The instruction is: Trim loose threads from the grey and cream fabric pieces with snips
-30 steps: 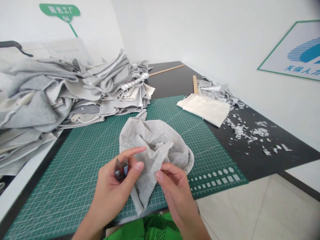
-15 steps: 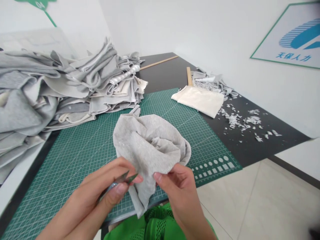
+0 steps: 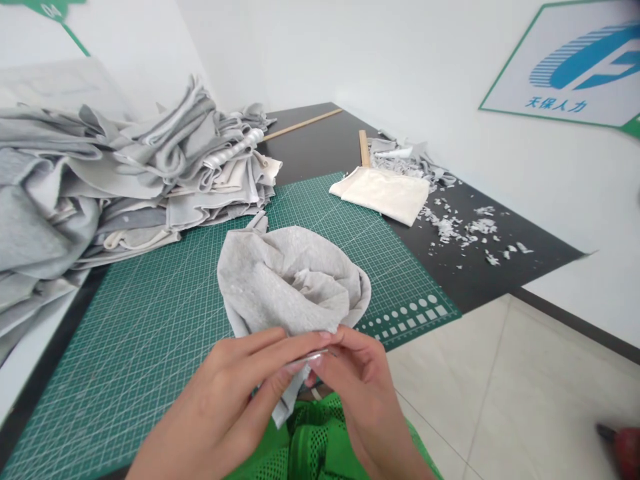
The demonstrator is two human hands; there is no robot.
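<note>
Fingers [image 3: 280, 347] of the left hand [image 3: 225, 413] close on the snips [image 3: 306, 360], and the right hand [image 3: 360, 390] pinches the near edge of the grey cloth [image 3: 290, 280] just beside them. It looks soft, light and limp, probably best held taut at that edge. Pale and crumpled, it lies on the green cutting mat [image 3: 150, 313]; a fabric pile [image 3: 125, 180] sits far left.

Bright, even light — soft shadows, white wall [image 3: 400, 60] washed out, edges bent w/ wide-angle warp, corners blurry.
</note>
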